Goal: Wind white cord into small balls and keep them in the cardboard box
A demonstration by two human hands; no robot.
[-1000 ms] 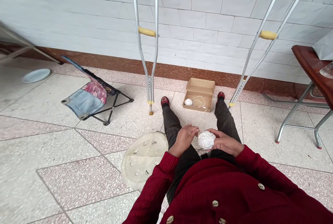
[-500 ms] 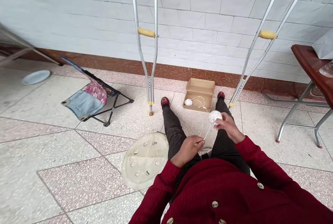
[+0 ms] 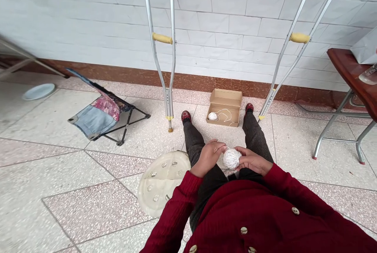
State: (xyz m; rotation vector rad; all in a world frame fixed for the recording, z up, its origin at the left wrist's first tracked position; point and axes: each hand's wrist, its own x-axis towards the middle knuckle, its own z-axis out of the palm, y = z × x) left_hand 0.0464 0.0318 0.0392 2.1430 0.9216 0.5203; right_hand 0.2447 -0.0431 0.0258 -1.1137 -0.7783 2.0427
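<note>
I sit on the floor with my legs stretched toward the wall. My right hand [image 3: 250, 160] cups a white ball of string [image 3: 231, 158] over my lap. My left hand [image 3: 208, 155] is closed beside the ball, its fingertips pinching the strand at the ball's left side. Between my feet stands an open cardboard box [image 3: 223, 99] that holds a smaller white ball of string [image 3: 212, 116] and a loose strand. A thin line of string runs from the box toward my hands.
Two metal crutches [image 3: 168, 92] [image 3: 290, 45] lean on the tiled wall either side of the box. A round cream plastic lid [image 3: 160, 180] lies by my left thigh. A folding stool [image 3: 101, 111] stands left, a plate [image 3: 39, 91] far left, a red table [image 3: 350, 76] right.
My right hand swung the ball out toward my right knee half a second ago and has brought it back to my lap. My left hand came up beside the ball again.
</note>
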